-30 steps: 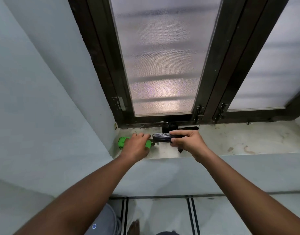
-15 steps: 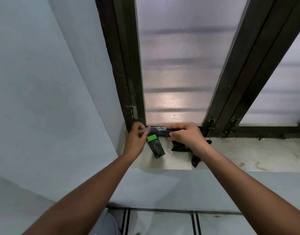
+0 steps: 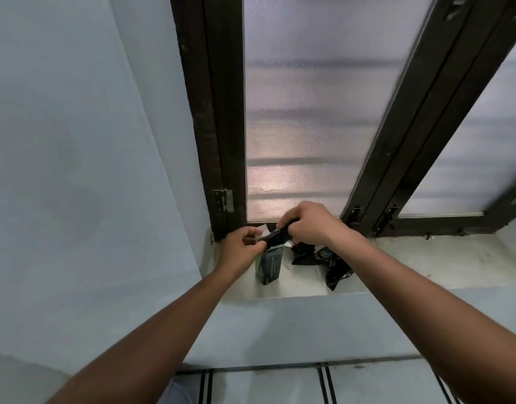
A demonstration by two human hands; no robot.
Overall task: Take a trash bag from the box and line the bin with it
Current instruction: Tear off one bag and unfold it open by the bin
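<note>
Near the left end of the pale stone sill [image 3: 426, 266], we now have the green-and-black cardboard box [image 3: 269, 265] standing free, and our left hand [image 3: 241, 248] and right hand [image 3: 310, 224] pinch the rolled black plastic trash bag [image 3: 277, 237] between them, ready to unroll.

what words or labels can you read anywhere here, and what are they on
Green and black box standing on the sill: pale print on its dark front face, too small and blurred to read.
Black roll held between the left hand and right hand: no print visible.
Loose black bag on the sill: no print visible.
Nothing else carries text.
</note>
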